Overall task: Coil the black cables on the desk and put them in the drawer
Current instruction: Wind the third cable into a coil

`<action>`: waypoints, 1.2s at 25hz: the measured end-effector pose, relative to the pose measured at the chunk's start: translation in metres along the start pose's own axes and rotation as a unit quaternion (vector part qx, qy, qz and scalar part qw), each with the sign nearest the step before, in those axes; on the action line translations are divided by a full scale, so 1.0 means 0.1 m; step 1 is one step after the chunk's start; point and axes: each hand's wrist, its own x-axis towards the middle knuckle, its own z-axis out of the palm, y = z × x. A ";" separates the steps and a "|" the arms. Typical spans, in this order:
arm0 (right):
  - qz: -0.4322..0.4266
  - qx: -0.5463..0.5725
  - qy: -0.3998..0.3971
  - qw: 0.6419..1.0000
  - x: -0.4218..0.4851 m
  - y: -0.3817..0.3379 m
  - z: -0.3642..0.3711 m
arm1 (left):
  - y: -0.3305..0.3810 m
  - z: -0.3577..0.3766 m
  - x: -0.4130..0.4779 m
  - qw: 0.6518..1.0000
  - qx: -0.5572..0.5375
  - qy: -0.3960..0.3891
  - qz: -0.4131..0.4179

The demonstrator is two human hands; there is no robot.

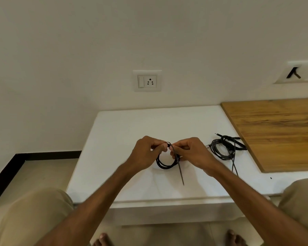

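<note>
A black cable point(164, 165) hangs in a small coil between my two hands above the white desk point(124, 132). My left hand point(148, 153) pinches the top of the coil. Just to the right of it, my right hand point(190, 151) pinches the same cable, and its loose end point(180, 172) hangs down toward me. A second black cable point(224, 148) lies in a loose bundle on the desk to the right, with two strands trailing toward the front edge. No drawer opening shows in this view.
A wooden surface point(281, 132) adjoins the desk on the right. On the wall behind are a white socket plate point(147, 80) and another plate point(299, 72) at the far right. My knees and bare feet are below the desk's front edge.
</note>
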 end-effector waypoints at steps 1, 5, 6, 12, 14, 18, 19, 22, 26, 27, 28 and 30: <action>0.004 0.002 -0.004 1.000 -0.01 -0.02 0.01 | 0.00 0.00 0.00 0.999 0.029 0.014 0.015; 0.038 0.044 -0.083 0.995 0.00 -0.05 0.00 | 0.00 0.02 -0.02 0.997 0.008 0.058 0.049; 0.050 0.064 -0.102 0.991 0.00 -0.06 0.00 | -0.01 0.03 -0.01 0.995 0.005 0.073 0.066; 0.065 0.043 -0.092 0.993 0.00 -0.11 0.04 | 0.02 0.06 -0.02 0.941 0.207 0.154 0.219; 0.053 0.008 -0.073 0.996 -0.01 -0.11 0.03 | 0.03 0.10 -0.04 0.905 0.289 0.138 0.281; -0.002 -0.033 -0.036 0.999 -0.03 -0.03 0.04 | 0.10 0.10 -0.04 0.931 0.230 0.147 0.242; -0.025 -0.061 -0.020 0.998 -0.03 -0.01 0.05 | 0.11 0.10 -0.05 0.952 0.181 0.147 0.199; -0.091 -0.161 0.018 0.983 -0.03 0.05 0.10 | 0.12 0.07 0.00 0.986 0.036 0.137 0.083; -0.140 -0.177 0.016 0.974 -0.07 0.06 0.11 | 0.06 0.06 0.06 0.989 -0.058 0.138 -0.010; -0.146 -0.189 0.009 0.971 -0.07 0.07 0.12 | 0.02 0.04 0.07 0.989 -0.073 0.126 -0.028; -0.146 -0.200 0.000 0.969 -0.08 0.07 0.13 | -0.01 0.01 0.08 0.989 -0.092 0.105 -0.044; -0.133 -0.205 -0.011 0.970 -0.09 0.08 0.16 | -0.07 -0.06 0.10 0.990 -0.115 0.063 -0.049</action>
